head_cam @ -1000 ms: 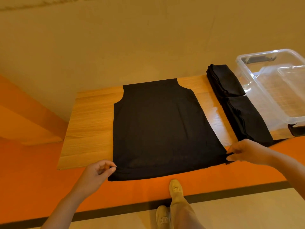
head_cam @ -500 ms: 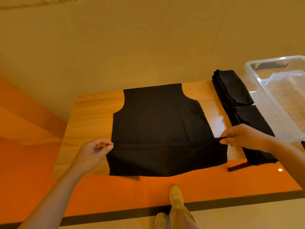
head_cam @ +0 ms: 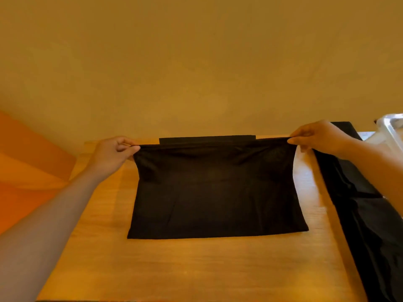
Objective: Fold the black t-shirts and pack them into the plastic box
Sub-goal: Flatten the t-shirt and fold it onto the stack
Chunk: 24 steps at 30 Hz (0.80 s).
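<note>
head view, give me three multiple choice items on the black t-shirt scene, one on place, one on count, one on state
1. Where do the folded black shirts lie, relative to the t-shirt being folded?
A. to its right
B. to its left
C. on top of it

2. How many hands hold the t-shirt?
A. none
B. one
C. two

3. What state is the t-shirt in?
A. crumpled in a ball
B. its near hem carried over to the far end
C. packed in the plastic box

Key: 1 A, the dark stack runs along the table's right side. 2 C, the left hand and right hand each pinch a corner. 3 B, the raised edge stretches between the hands near the collar end.
</note>
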{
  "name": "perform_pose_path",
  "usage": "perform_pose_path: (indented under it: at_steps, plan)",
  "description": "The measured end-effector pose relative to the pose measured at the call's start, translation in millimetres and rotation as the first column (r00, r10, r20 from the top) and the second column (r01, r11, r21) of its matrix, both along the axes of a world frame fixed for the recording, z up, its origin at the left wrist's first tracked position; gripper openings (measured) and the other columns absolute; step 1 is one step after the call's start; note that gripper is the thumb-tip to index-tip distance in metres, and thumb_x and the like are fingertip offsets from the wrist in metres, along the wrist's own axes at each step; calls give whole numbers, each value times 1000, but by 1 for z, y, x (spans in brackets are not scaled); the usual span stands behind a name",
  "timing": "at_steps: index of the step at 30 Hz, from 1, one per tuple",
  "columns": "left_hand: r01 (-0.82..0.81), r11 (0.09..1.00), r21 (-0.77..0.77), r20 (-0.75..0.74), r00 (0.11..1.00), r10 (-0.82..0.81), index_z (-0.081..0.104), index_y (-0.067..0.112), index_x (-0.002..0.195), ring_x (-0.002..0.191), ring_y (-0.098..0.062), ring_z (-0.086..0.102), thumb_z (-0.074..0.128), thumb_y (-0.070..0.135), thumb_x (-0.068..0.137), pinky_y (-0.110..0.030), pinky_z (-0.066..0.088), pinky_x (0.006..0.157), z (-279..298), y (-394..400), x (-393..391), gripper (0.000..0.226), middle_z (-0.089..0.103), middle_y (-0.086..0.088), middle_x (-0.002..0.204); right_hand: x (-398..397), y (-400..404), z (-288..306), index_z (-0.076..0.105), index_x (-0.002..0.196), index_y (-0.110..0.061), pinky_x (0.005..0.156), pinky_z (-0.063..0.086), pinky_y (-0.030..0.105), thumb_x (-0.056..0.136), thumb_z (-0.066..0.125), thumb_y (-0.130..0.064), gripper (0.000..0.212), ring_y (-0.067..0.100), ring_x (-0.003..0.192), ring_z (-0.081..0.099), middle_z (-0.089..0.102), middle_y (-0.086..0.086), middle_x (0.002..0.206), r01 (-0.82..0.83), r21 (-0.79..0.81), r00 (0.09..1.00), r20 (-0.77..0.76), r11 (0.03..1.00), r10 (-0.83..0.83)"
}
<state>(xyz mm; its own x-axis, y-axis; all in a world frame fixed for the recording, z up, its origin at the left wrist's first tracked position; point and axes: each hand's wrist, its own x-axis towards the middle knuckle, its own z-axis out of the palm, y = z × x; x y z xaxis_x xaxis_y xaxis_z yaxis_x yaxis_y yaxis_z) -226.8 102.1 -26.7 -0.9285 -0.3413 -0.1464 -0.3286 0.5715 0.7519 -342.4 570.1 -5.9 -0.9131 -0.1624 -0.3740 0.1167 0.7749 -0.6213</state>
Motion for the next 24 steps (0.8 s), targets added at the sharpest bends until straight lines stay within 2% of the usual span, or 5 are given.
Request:
perform_pose_path:
  at_steps: [5, 11, 14, 16, 24]
  plan:
    - [-28, 995, -95, 68, 997, 35, 66, 11, 95, 80, -11, 63, 67, 20, 89, -25, 42, 72, -47, -6, -50, 11, 68, -6, 86, -48, -12, -44, 71, 97, -15, 86, 51, 36, 88, 68, -25, 14, 17, 75, 63, 70, 6, 86, 14, 56, 1000, -12, 998, -13]
    - [-83, 968, -239, 21, 996, 91, 65, 14, 93, 91, -17, 57, 62, 25, 93, -27, 40, 73, -78, -4, -72, 12, 65, -2, 94, -69, -14, -82, 67, 101, -14, 78, 43, 30, 93, 60, -30, 19, 15, 90, 56, 65, 2, 97, 39, 118, 996, -87, 992, -29]
    - [-120, 930, -348, -58, 993, 107, 62, 12, 106, 92, -22, 59, 56, 29, 96, -25, 44, 68, -86, 2, -70, 20, 64, -5, 101, -61, -15, -94, 63, 111, -13, 73, 46, 33, 94, 57, -35, 29, 21, 90, 57, 64, 7, 107, 71, 223, 970, -243, 972, -15]
    - [-118, 865, -487, -128, 990, 62, 55, 9, 122, 105, -29, 57, 52, 31, 97, -39, 47, 85, -89, 12, -63, 33, 59, -11, 119, -46, -22, -97, 57, 122, -9, 78, 48, 39, 95, 54, -34, 37, 28, 102, 56, 59, 11, 117, 40, 291, 896, -433, 956, 94]
    - [325, 672, -665, 104, 932, -347, 25, 21, 151, 148, -18, 11, 24, 54, 98, -43, 18, 117, -107, 93, 27, 62, 15, -1, 161, 57, -52, -126, 29, 150, -20, 119, 16, 42, 99, 28, -48, 58, 17, 147, 16, 20, 1, 159, -278, 405, 779, -436, 871, 451]
